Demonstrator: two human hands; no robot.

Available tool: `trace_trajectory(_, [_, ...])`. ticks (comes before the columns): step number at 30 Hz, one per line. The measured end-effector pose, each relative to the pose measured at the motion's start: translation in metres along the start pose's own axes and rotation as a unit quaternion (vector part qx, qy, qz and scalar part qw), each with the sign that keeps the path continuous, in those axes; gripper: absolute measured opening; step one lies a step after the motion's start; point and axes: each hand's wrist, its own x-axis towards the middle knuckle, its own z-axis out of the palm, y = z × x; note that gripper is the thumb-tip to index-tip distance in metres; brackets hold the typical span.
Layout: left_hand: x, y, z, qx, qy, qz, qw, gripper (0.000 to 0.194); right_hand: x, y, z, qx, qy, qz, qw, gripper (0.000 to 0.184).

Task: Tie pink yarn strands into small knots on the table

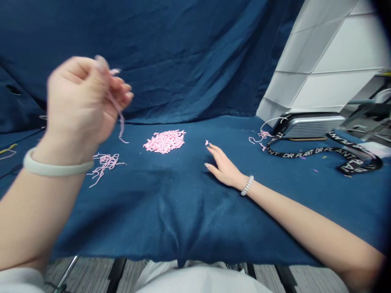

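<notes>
My left hand (88, 93) is raised at the upper left, thumb and fingers pinched on a pink string (121, 122) whose end dangles below; a short bit shows above the pinch. My right hand (224, 165) rests low over the blue cloth, thumb and fingers apart. Just beyond its fingertips lies a small pink piece (207, 142); whether they touch it I cannot tell. A heap of small pink pieces (165, 141) sits mid-table between the hands. Beneath my left hand lies a loose tangle of pink strings (105, 165).
A blue cloth (180, 195) covers the table and hangs behind it. At the right are a silver ribbed case (316, 125), a black lettered strap (299, 154) and more pink strings (261, 138). A white panel (324, 61) stands behind them. Yellow string (9, 149) lies far left.
</notes>
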Motion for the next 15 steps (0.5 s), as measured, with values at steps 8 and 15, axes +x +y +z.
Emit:
trace_trajectory(8, [-0.062, -0.024, 0.080, -0.092, -0.178, -0.240, 0.950, 0.015, -0.015, -0.092, -0.016, 0.510, -0.122, 0.079, 0.848, 0.062])
trace_trajectory(15, [-0.084, -0.077, 0.081, -0.165, -0.123, -0.389, 0.898, 0.026, -0.021, -0.097, -0.023, 0.521, -0.121, 0.169, 0.828, 0.035])
